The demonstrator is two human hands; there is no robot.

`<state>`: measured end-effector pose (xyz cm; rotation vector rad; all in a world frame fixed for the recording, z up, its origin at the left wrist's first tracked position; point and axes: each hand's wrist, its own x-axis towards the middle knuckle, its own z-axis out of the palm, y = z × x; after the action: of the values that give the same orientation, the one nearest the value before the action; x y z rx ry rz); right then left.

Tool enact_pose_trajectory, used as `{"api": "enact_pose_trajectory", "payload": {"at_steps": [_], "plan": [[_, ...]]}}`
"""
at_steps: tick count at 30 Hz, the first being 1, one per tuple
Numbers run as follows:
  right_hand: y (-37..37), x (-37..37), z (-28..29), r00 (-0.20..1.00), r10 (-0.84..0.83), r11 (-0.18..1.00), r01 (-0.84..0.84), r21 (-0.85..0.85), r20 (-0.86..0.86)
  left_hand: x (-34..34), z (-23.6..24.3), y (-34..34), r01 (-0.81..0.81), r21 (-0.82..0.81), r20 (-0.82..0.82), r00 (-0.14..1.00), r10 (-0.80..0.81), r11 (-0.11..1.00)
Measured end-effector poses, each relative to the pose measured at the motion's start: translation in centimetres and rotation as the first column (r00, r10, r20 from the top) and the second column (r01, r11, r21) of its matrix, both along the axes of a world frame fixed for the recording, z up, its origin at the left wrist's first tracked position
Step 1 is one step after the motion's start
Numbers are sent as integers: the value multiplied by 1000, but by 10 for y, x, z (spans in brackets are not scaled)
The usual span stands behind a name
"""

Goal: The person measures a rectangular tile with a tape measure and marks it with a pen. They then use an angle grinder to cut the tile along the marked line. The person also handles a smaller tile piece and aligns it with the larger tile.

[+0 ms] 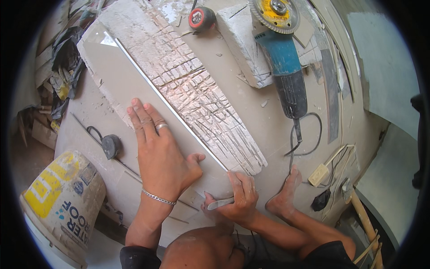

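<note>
A long grey tile (121, 74) with a bright white edge (172, 107) lies diagonally over a pale block (201, 94) whose exposed surface is scored with many grooves. Flat on the tile rests my left hand (163, 154), its fingers stretched forward and thumb out to the side. At the near end of the white edge is my right hand (242, 197). Its fingers are closed around a flat, grey metal tool with a rounded end (219, 203); the rest of that tool is hidden in the palm. My bare foot (284, 195) stands to the right of that hand.
An angle grinder (284, 67) with a toothed disc leans on a white block (244, 45). Nearby are a red-and-black tape measure (201, 19), a dark one (111, 146), a bucket (67, 201), an extension socket (318, 175) with cords, and debris (58, 80) at left.
</note>
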<state>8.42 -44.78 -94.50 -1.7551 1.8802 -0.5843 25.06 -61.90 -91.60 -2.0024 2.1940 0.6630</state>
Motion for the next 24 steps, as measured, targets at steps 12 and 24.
{"api": "enact_pose_trajectory", "payload": {"at_steps": [12,24], "plan": [[0,0,-4,996,62,998,-63,-16,-65,0,5,-4,-36,51,-82,996,40,998],[-2,-4,-3,998,64,998,-65,-13,-13,5,12,-5,-49,-11,-122,991,47,999]]}}
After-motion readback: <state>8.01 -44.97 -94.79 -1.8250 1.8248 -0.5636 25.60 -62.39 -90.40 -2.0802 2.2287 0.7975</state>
